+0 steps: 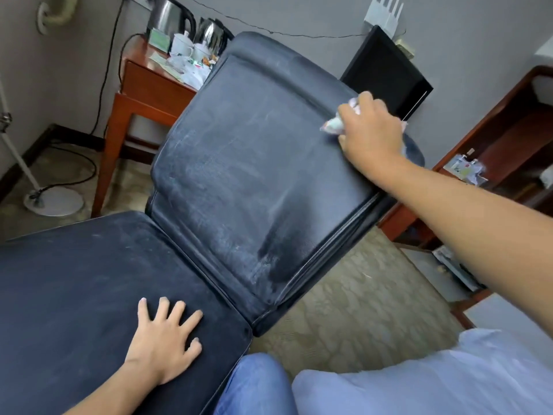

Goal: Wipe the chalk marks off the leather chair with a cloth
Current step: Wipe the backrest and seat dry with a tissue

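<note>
Right hand (pixel 371 130) grips a bunched cloth (pixel 332 124) against the chair (pixel 254 163) backrest, near its upper right edge, probably for a stroke across the chalk haze (pixel 209 175). Left hand (pixel 166 339) lies flat on the seat, fingers spread, holding nothing, likely bracing the chair. One dark clean streak (pixel 281 253) sits low on the backrest. Cloth mostly hidden under the fingers; seat cut off at left.
</note>
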Demonstrator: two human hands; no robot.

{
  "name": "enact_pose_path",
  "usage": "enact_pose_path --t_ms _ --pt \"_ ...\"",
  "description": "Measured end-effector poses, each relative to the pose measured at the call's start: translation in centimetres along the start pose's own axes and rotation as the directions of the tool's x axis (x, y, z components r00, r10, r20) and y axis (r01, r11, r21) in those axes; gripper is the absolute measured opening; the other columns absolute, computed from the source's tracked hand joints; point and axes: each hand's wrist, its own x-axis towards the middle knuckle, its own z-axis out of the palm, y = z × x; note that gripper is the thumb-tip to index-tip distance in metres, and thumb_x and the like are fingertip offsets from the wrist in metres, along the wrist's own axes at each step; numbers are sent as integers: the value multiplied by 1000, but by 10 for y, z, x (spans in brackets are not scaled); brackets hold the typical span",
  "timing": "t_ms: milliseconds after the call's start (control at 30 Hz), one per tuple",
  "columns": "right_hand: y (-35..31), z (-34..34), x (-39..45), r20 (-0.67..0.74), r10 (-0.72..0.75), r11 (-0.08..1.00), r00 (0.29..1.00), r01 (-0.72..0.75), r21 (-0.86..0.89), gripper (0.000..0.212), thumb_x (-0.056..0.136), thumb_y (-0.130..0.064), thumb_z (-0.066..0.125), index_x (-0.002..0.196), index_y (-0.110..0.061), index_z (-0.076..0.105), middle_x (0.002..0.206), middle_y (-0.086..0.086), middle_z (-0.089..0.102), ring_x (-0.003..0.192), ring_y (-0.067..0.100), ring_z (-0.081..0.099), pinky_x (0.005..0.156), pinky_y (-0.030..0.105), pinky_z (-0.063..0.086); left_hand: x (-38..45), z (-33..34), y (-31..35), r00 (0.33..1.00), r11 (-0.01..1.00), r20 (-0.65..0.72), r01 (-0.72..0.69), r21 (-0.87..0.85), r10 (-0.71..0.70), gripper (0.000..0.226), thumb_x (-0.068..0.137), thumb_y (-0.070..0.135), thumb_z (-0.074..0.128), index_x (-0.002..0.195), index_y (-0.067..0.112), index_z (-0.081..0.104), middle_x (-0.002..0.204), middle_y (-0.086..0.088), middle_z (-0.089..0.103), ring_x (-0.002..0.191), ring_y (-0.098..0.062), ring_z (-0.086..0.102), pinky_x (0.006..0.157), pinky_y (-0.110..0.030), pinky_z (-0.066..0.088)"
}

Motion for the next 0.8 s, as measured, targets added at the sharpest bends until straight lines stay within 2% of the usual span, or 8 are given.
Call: enact_pose_path --t_ms 133,200,267,367,500,667,733,800 --pt "-80 28 -36 39 163 976 986 -167 138 35 77 -20 69 110 -16 60 114 14 55 92 35 56 57 40 46 11 -4 -3 996 997 -78 -48 53 52 51 81 50 47 105 17 78 104 -22 63 102 -43 58 97 -75 39" --pt "-145 47 -92 154 -152 972 976 120 200 35 64 -21 76 96 -20 64 95 9 56 76 29 56 50 34 43 11 -1 -6 994 997 -84 -60 52 64 53 82 52 50 112 18 78 115 -23 67 113 -44 61 104 -74 35" --pt "-189 56 -147 290 -502 865 815 461 199 37 51 -22 82 83 -25 64 85 1 54 67 20 52 44 27 27 8 5 -10 995 998 -80 -52 47 56 56 82 53 52 120 19 77 127 -20 68 124 -43 61 111 -70 31" --pt "-181 60 -144 231 -612 791 757 583 184 35 53 -26 82 82 -29 62 82 -4 51 64 15 47 46 26 16 10 7 -14 995 999 -98 -24 40 28 61 82 53 53 129 19 75 140 -16 65 135 -41 56 115 -67 28" --pt "-88 46 -26 -65 -325 946 944 322 -47 30 73 -23 72 101 -20 63 93 7 58 72 27 56 47 29 25 13 7 -10 993 998 -103 -45 54 50 62 83 53 54 134 22 72 147 -13 61 139 -42 53 115 -71 29" --pt "-55 33 32 -68 123 992 990 -124 -7 39 80 -16 66 117 -13 53 120 19 54 94 37 59 53 38 38 12 4 -10 996 997 -82 -37 65 42 62 83 54 54 134 24 72 147 -11 61 140 -42 52 113 -71 30" --pt "-92 39 -7 -38 53 998 998 -54 -35 41 73 -23 66 112 -17 56 109 12 58 85 30 59 51 32 31 12 3 -11 996 997 -78 -33 67 38 62 83 55 54 134 24 72 146 -11 62 139 -41 53 113 -70 32" --pt "-131 51 -67 44 -220 975 975 217 53 33 70 -24 66 101 -19 56 98 8 54 76 26 54 52 32 31 11 5 -12 996 998 -81 -27 60 32 62 83 55 54 134 24 72 146 -10 62 139 -41 53 113 -69 32"
